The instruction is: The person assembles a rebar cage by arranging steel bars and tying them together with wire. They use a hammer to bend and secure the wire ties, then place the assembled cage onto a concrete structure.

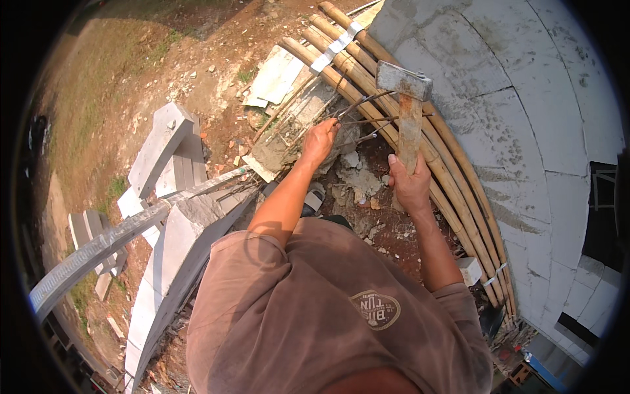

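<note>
My right hand is wrapped round the lower part of a hammer's wooden handle. The hammer points away from me, its blocky grey metal head uppermost and the handle worn and rust-stained. Farther left, the closed fingers of my left hand grip a thin dark steel rod near the rod cluster. Several such rods stick out over broken concrete, some crossing toward the bamboo poles. The hammer head appears just above the rod ends; whether they touch, I cannot tell.
The long bamboo poles are bound with pale straps beside a grey block wall on the right. Rubble lies between my hands. At left are light blocks, a long pale beam and grassy soil.
</note>
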{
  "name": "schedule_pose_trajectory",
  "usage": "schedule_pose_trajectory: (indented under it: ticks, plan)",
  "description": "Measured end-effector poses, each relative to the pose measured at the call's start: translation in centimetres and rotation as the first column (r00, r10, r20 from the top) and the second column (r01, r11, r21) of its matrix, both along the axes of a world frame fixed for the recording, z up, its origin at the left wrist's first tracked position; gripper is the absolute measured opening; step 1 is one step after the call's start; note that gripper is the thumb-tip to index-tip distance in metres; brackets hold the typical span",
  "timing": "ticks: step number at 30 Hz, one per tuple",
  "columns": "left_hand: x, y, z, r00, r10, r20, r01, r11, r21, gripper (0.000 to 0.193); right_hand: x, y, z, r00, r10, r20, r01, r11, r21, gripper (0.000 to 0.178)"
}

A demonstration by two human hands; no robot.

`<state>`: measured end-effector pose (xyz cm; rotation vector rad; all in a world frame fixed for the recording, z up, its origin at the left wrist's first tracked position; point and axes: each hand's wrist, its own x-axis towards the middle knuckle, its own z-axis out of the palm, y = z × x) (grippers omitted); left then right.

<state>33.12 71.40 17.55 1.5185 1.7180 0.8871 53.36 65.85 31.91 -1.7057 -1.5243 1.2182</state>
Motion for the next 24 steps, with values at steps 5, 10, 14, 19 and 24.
schedule_pose_trajectory:
  ticks: [5,10,14,19,24]
  plan:
    - [0.1,0.1,-1.0,0.999,0.014,0.048,-0.015,1.000,0.020,0.024,2.1,0.2,-1.4,0.946,0.193,0.258,-0.161,0.977,-0.142,0.045]
    - [0.2,0.0,-1.4,0.998,0.036,0.043,-0.038,0.998,0.044,0.025,0.5,-0.7,-0.6,0.994,-0.078,-0.076,0.078,0.997,-0.002,0.041]
    - [0.3,0.6,-0.3,1.000,-0.014,-0.023,0.013,0.998,-0.066,0.026,2.3,0.8,-1.6,0.939,0.227,0.259,-0.177,0.964,-0.200,0.039]
    - [0.4,-0.1,-2.2,0.998,0.011,0.065,-0.017,0.995,0.103,0.018,0.8,-0.4,-0.3,0.980,0.085,0.177,-0.084,0.996,-0.018,0.046]
    - [0.2,0.8,-1.4,1.000,-0.009,0.000,0.009,0.999,-0.041,0.023,1.5,0.1,-1.1,0.933,0.185,0.309,-0.167,0.982,-0.083,0.044]
